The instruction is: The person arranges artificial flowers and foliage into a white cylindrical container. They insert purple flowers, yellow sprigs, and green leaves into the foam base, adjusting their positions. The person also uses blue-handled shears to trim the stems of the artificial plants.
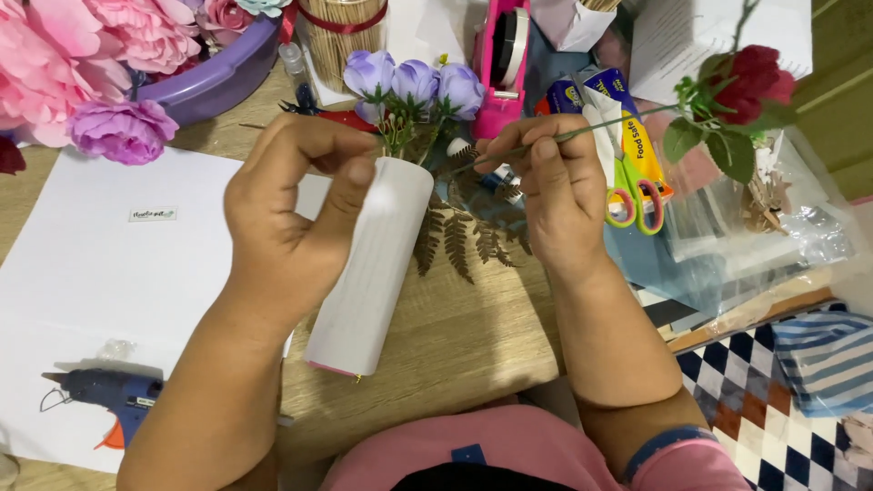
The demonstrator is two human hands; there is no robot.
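At frame centre the white paper cone (373, 264) already holds three purple flowers (414, 84), left hand (291, 218) pinching its rim, while the right hand (555, 186) grips the red rose stem (627, 116), not yet inserted

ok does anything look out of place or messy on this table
Nothing looks spilled or broken. The white paper roll lies tilted with its near end past the table edge. The right hand holds a red rose stem above a crowded pile of scissors and plastic bags.
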